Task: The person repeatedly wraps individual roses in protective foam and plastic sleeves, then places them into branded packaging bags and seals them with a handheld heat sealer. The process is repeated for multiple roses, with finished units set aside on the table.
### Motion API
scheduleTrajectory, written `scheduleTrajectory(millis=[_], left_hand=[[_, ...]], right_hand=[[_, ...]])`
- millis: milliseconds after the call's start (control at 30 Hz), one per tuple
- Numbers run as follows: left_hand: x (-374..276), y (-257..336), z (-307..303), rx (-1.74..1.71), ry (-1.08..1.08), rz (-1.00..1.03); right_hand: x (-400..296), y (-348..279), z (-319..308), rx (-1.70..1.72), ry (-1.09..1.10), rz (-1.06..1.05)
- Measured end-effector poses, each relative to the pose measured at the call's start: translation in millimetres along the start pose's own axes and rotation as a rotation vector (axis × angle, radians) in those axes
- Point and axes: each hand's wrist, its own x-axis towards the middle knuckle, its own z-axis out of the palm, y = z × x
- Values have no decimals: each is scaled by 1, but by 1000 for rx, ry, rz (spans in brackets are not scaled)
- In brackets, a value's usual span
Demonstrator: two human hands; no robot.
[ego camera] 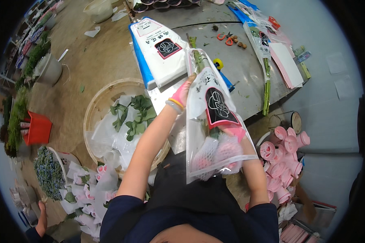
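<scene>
My left hand (182,93), in a pink glove that leaves fingertips bare, grips the narrow upper part of a printed flower sleeve (197,121). Inside the clear-and-white sleeve are green stems (197,57) and pink blooms (229,152) in foam nets, heads towards me. Through the film shows my right hand (232,131), also gloved in pink; its fingers are mostly hidden behind the sleeve's print. A stack of white printed sleeves (162,51) lies on the metal table (197,13), just beyond my left hand. A blue tape dispenser (226,80) sits right of the held sleeve.
Red-handled scissors (228,39) and another sleeved bunch (265,66) lie on the table. A large round tub (89,112) with leaves and plastic stands left. Pink-wrapped bundles (281,158) fill a bucket at right. Wrapped roses (85,194) stand lower left, near another person's arm (42,217).
</scene>
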Motion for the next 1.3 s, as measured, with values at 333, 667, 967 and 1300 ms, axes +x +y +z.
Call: scheduleTrajectory(millis=[333,667,967,1300], left_hand=[[47,-35,19,828,-117,402],[88,35,52,881,178,757],[69,112,54,1426,485,585],[34,-20,99,1693,325,-398]], right_hand=[[-80,-40,-78,472,338,341],[-116,-60,-113,818,375,624],[-104,31,-148,795,-165,430],[41,192,-218,-739,57,-266]])
